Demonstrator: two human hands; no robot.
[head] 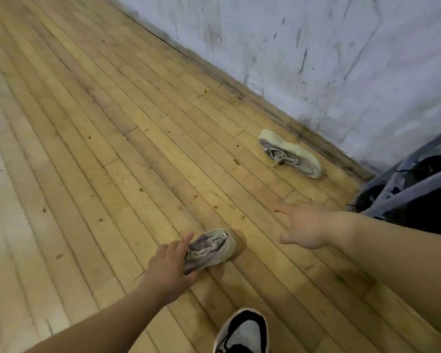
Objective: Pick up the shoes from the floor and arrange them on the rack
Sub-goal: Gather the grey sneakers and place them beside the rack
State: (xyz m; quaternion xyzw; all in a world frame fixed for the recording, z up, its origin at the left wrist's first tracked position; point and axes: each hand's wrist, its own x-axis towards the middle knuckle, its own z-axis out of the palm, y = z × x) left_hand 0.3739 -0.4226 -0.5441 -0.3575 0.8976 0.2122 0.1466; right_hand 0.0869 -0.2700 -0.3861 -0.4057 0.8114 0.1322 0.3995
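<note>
**One grey sneaker in hand, its mate on the floor by the wall**

Writing first: the near sneaker [211, 248] has a pale strap across the top w/ dark block letters, approx. "CARAD". It's blurred, so the rest can't be read. No other label is legible.

The left hand [171, 261] grasps that near sneaker at one end, fingers over the upper and thumb on the opposite side. The sneaker is grey w/ a cream sole and white laces, low over the wood floor [87, 149]. Can't tell if it still touches the boards.

The right hand [306, 230] is released, fingers spread, holding nothing. It hovers over the floor to the right of the near sneaker, apart from it.

The far sneaker [290, 154], same grey and cream, lies tipped on its side w/ the sole facing the wall [316, 59], nr the dark skirting line and well apart from both hands.

At the right edge is a corner of the grey rack [402, 189], w/ dark shoes [430, 166] in it, laces trailing out. The rack sits in the corner against the scuffed white wall.

Bottom centre: the person's own foot in a black-and-white shoe [242, 332], on the boards just below the near sneaker.
</note>
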